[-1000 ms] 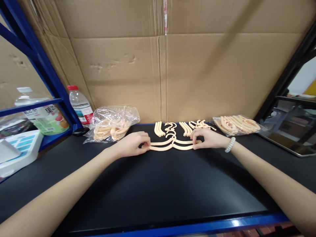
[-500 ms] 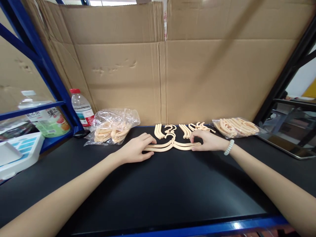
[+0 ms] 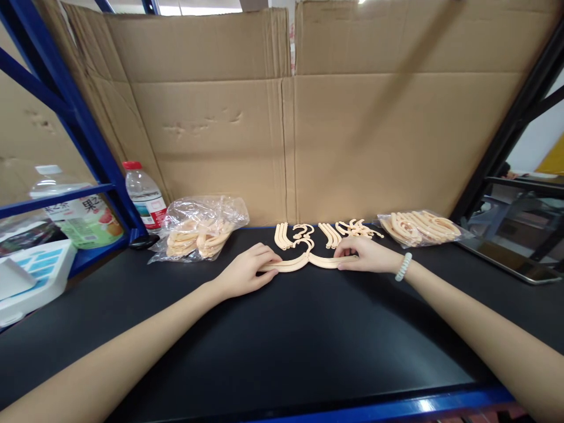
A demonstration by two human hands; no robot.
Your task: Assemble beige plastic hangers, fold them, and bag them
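Two cream plastic clothes hangers (image 3: pixel 291 265) lie nested against each other on the black table (image 3: pixel 308 335), their hooks toward the cardboard. My left hand (image 3: pixel 247 270) grips their left arms, thumb on the near side and fingers on the far side. At the other end, my right hand (image 3: pixel 372 254) pinches the right arms between thumb and fingers. Just behind the hangers lie loose curved arm pieces (image 3: pixel 282 235), a pair of loose hooks (image 3: pixel 302 230), a second row of arm pieces (image 3: pixel 329 235) and a heap of small hooked pieces (image 3: pixel 358 227).
A clear bag of hanger parts (image 3: pixel 200 229) sits at the left, another bag (image 3: pixel 418 228) at the right beside a metal tray (image 3: pixel 513 261). Bottles (image 3: pixel 145 197) and a white-and-blue box (image 3: pixel 39 273) stand left. A cardboard wall (image 3: pixel 211 135) closes the back.
The two hangers, which had a gap between their arms, are now pressed close together. Both hands have closed in slightly along the arms.
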